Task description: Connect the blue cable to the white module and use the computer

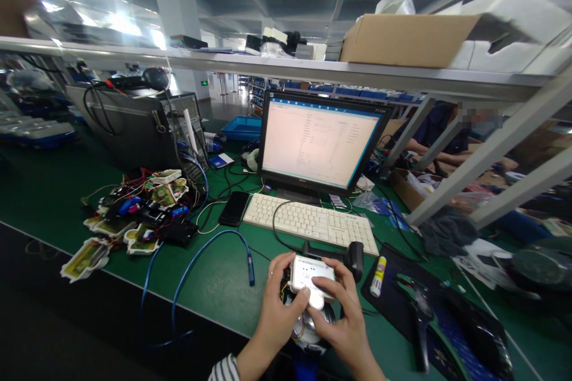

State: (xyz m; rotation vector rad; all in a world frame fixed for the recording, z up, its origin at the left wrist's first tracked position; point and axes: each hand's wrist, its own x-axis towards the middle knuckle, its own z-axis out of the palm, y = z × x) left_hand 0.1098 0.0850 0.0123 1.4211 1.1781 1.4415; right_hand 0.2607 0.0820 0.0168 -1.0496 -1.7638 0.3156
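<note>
Left hand (271, 294) and right hand (347, 312) have their fingers (334, 290) gripping a white module (308, 269) over the tabletop (214, 262), before the keyboard (304, 220); a loosened pinch could drop it, and turning it too far may strain the thin wires (284, 292) alongside.

Black phone (233, 208) beside a cream keyboard (308, 223), cardboard box (406, 40) on the shelf (313, 67)

The white device (308, 268) looks like smooth plastic — the keyboard (304, 221) too, but matt. The box (406, 40) is dull cardboard, the striped sleeve (224, 369) cloth, the bench (218, 265) smooth.
</note>
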